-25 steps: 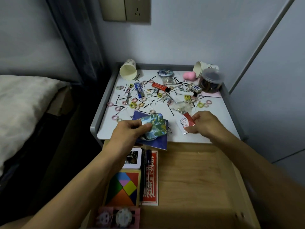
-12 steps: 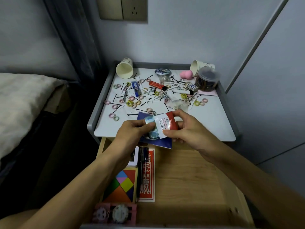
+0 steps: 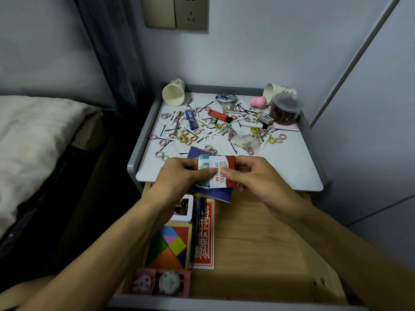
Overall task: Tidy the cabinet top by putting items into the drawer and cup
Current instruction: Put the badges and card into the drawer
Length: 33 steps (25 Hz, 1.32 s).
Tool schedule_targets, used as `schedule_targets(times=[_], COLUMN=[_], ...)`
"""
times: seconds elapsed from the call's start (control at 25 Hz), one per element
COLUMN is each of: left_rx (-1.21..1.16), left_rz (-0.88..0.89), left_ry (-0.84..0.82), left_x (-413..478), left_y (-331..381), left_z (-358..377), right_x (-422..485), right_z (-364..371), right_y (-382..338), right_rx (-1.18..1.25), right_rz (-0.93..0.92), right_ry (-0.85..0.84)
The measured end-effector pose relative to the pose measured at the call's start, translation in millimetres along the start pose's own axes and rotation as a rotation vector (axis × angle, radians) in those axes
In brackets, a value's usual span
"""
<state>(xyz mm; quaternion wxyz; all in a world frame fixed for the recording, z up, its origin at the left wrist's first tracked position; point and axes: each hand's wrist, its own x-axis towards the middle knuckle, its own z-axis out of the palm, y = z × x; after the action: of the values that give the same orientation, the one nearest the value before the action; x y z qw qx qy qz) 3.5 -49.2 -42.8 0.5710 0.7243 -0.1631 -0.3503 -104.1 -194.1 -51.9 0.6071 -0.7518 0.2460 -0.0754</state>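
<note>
Sachet [image 3: 221, 173], red-and-white, is pinched from both sides by your left hand [image 3: 179, 178] and right hand [image 3: 253, 176] over the front edge of the cabinet top [image 3: 292, 167]. Your left also grips the blue card [image 3: 215, 194] beneath it; open drawer [image 3: 258, 232] directly below, cup [image 3: 174, 95] tipped over back left.

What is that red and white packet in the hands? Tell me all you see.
The red and white packet is a flat sachet, white with red print and a red band at its right. The left hand and right hand pinch it from opposite sides, on top of a bluish card and a dark blue sheet, over the cabinet top front edge.
</note>
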Motion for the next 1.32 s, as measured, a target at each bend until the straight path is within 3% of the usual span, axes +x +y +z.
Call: schedule_targets(times=[0.2,0.4,0.52,0.84,1.04,1.32], left_rx=[0.181,0.629,0.778,0.759,0.763,0.757], left_rz=[-0.034,0.081,0.04,0.018,0.029,0.037], left_ry=[-0.043,0.219,0.238,0.208,0.208,0.187], left_x=[-10,-14,-17,-14,-13,-13], left_y=[3,-3,-7,-4,-3,-8], left_z=[-37,-108,-132,-143,-143,-134], right_x=[-6,-6,7,67,82,71], right_z=[29,61,99,159,171,160], right_y=[1,32,61,93,109,92], right_rx=[0.065,0.166,0.104,0.1,-0.056,0.032], right_rz=[0.004,0.183,0.345,0.426,0.429,0.436], right_ry=[-0.073,-0.089,-0.092,0.046,0.103,0.037])
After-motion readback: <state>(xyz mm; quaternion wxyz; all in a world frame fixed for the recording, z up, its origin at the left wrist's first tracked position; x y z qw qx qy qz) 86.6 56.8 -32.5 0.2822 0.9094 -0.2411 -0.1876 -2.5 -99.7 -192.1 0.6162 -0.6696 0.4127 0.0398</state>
